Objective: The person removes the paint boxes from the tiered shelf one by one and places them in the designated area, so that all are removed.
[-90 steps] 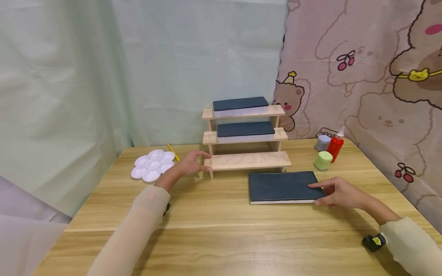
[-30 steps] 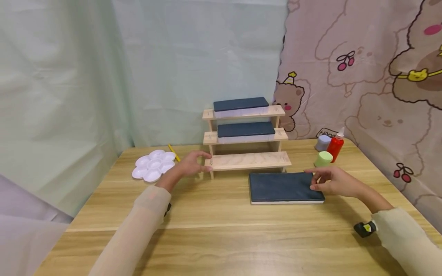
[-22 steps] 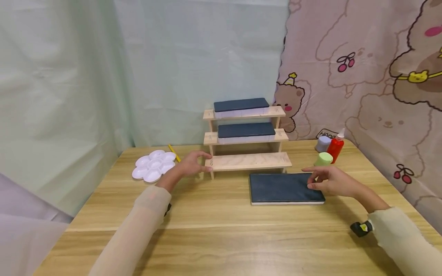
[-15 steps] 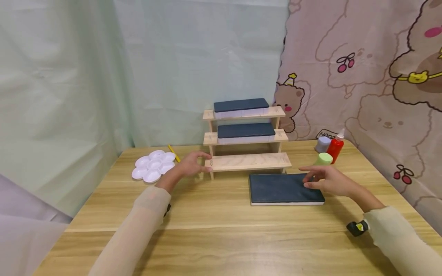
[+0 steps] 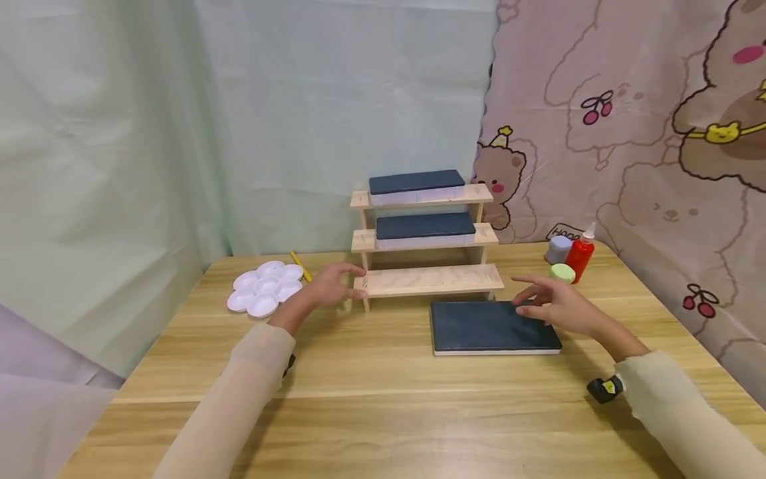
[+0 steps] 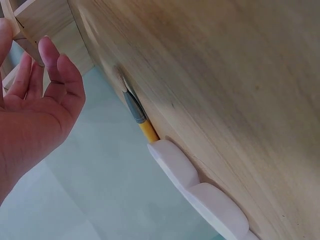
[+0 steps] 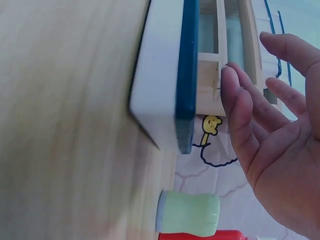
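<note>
A three-tier wooden stand [image 5: 427,279] stands at the middle back. At the left end of its lowest board, my left hand [image 5: 331,285] grips with thumb and index finger; the left wrist view shows that hand [image 6: 42,112] at the stand's end. Two dark-topped white boxes, one on the top board [image 5: 415,181] and one on the middle board [image 5: 425,226], lie flat. In front of the stand, a larger dark-topped box [image 5: 491,327] rests on the table. Over its right rear part my right hand [image 5: 559,306] holds nothing, fingers loosely bent, and appears above the surface in the right wrist view [image 7: 285,135].
A white flower-shaped palette [image 5: 266,286] and a yellow-handled brush [image 5: 301,266] lie at the left. At the back right stand a green-lidded jar [image 5: 562,272], a bluish jar [image 5: 558,249] and a red bottle [image 5: 579,258]. Curtains hang behind the table.
My right hand has let go of the right edge of the front box, risen, and moved left and back over it. My left hand and the stand have stayed in place.
</note>
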A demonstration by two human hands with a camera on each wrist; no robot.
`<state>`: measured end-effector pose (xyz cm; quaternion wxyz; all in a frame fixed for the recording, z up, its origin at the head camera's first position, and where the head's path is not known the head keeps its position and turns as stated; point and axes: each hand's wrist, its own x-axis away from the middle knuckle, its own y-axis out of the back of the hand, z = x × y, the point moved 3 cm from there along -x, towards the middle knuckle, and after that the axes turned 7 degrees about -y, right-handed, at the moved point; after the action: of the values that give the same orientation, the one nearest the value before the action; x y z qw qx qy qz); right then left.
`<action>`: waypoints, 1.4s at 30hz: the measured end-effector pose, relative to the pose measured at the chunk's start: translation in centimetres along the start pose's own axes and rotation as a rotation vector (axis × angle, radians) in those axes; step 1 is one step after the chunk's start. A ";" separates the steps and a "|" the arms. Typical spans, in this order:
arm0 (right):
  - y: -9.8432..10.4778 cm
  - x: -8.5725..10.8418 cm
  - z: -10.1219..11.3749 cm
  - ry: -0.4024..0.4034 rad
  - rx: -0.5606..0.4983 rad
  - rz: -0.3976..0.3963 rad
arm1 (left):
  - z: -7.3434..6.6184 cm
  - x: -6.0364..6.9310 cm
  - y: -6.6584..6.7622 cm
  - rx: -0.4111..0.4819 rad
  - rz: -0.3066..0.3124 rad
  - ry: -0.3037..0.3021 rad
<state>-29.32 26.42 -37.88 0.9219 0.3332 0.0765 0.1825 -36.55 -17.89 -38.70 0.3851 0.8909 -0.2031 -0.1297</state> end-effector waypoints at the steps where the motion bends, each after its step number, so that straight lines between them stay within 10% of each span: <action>1: 0.0 -0.2 0.0 0.002 -0.001 -0.006 | 0.0 0.0 0.0 -0.001 0.000 -0.001; 42: -0.7 -3.4 2.4 -0.065 -0.101 -0.232 | 0.0 0.1 0.1 0.012 0.005 0.007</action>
<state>-31.61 23.24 -36.44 0.9544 0.2810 0.0756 0.0672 -36.52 -18.02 -38.64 0.3808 0.8931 -0.2048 -0.1245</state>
